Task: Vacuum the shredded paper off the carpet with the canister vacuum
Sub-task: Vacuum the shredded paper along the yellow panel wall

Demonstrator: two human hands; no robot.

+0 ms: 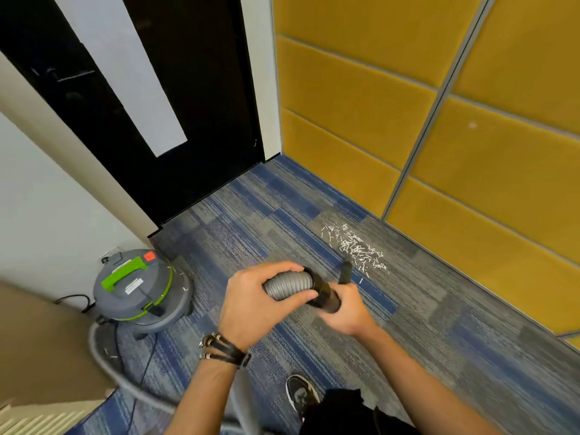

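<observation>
Nozzle (345, 273) is down at the near edge of the shredded paper (357, 248), which lies in a loose scatter on the carpet (455, 324), just out from the yellow wall panels (361, 171). One stray strip sits nearer me, beside the tube.

To run this pass well, I reckon the tip wants to stay low. I'd sweep slowly from the near edge toward the wall, so the suction takes the strips and the tube doesn't knock them aside. Paper this light will scatter easily.

The left grip (251, 296) is clenched on the ribbed grey hose (288, 285), fingers over the top and thumb on the near side, just behind the black cuff (321, 285). The right grip (345, 312) is closed round the black tube ahead of that cuff, and it does the steering.

The canister vacuum (141, 290) sits well off to my left by the white wall, near the door (194, 105). The hose loops low past my side, so I'm minding the slack.
</observation>
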